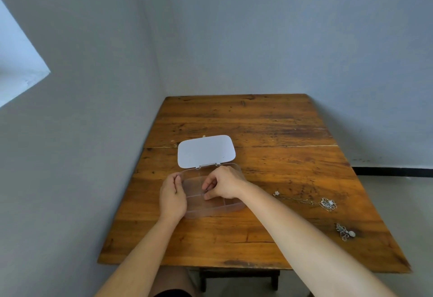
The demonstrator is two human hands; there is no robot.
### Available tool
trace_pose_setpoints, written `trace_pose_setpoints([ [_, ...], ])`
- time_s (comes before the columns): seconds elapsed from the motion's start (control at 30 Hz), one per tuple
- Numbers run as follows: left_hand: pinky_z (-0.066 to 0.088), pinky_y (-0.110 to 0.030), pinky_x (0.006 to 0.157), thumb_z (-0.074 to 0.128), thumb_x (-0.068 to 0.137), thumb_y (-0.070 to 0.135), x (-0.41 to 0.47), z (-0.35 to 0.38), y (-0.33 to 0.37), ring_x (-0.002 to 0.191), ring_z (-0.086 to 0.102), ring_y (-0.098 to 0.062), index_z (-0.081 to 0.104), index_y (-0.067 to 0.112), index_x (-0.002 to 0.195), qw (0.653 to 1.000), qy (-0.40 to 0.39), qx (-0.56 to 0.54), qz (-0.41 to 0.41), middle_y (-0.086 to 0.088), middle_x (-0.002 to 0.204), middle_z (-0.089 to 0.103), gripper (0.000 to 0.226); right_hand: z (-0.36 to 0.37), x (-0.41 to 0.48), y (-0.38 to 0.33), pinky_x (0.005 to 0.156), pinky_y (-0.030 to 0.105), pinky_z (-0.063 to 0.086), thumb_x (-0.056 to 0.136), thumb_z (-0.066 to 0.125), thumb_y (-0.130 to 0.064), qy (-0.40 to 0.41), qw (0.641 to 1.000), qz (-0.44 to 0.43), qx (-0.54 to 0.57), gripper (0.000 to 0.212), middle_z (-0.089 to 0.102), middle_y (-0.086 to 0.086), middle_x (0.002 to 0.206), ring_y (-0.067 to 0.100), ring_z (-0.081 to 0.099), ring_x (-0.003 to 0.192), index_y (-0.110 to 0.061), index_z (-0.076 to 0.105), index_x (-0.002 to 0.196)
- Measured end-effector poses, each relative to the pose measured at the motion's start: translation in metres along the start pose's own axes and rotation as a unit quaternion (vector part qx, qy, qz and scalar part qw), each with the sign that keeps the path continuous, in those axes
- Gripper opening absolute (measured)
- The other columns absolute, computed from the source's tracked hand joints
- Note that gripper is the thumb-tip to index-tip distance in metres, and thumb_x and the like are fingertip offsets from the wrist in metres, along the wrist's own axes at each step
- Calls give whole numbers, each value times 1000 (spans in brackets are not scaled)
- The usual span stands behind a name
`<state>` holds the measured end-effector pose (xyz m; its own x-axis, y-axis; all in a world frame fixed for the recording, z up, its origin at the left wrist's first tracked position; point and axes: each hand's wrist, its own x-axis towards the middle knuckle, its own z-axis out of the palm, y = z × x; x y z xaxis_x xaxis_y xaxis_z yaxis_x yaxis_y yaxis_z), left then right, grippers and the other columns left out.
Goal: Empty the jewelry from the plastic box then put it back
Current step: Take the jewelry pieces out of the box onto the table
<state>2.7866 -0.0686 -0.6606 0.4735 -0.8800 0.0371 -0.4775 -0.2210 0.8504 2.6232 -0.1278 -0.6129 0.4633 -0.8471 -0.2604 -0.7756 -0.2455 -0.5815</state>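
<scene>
Both hands at open box: left hand cupped, steadying its edge; right hand pinched inside, contents unclear.

My clear plastic box lies open near the table's left edge, white lid flipped back; jewelry lies by the right edge.
</scene>
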Motion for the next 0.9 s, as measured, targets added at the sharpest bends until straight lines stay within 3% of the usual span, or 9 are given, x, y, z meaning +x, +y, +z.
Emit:
trace_pose_setpoints([
  [0.13, 48, -35, 94, 37, 105, 24, 1, 0, 0, 113, 58, -22, 59, 15, 124, 1000, -7, 7, -12, -4, 118, 65, 31, 0, -3, -1, 104, 45, 45, 67, 88, -40, 15, 999, -10, 31, 28, 73, -18, 85, 0, 65, 84, -33, 78, 92],
  [0.3, 50, -38, 96, 36, 105, 25, 3, -4, 2, 116, 57, -23, 57, 16, 126, 999, -25, 18, -23, -4, 121, 64, 31, -7, -16, -4, 88, 35, 59, 70, 89, -28, 51, 989, -17, 139, 31, 74, -14, 92, 5, 68, 87, -28, 78, 99],
  [0.47, 49, -38, 98, 41, 104, 24, 5, -10, 14, 117, 57, -24, 57, 13, 129, 997, -36, 66, -18, -8, 126, 62, 32, -39, -41, 2, 78, 25, 57, 75, 85, -28, 100, 973, -31, 208, 27, 75, -11, 91, 7, 68, 84, -24, 78, 101],
  [0.63, 43, -42, 105, 45, 102, 24, 0, -13, 51, 126, 52, -29, 58, 8, 131, 995, -12, 73, 68, -13, 135, 58, 35, -93, -73, 9, 78, 23, 57, 79, 82, -27, 184, 947, -57, 257, 19, 76, -11, 92, 6, 69, 85, -24, 79, 98],
  [0.9, 42, -32, 99, 44, 102, 32, -43, 47, 132, 124, 53, -22, 56, 13, 131, 989, -89, -14, 119, -6, 136, 56, 36, -165, -131, 46, 94, 32, 55, 82, 79, -32, 279, 923, -56, 259, 13, 76, -13, 101, 6, 67, 102, -30, 78, 95],
])
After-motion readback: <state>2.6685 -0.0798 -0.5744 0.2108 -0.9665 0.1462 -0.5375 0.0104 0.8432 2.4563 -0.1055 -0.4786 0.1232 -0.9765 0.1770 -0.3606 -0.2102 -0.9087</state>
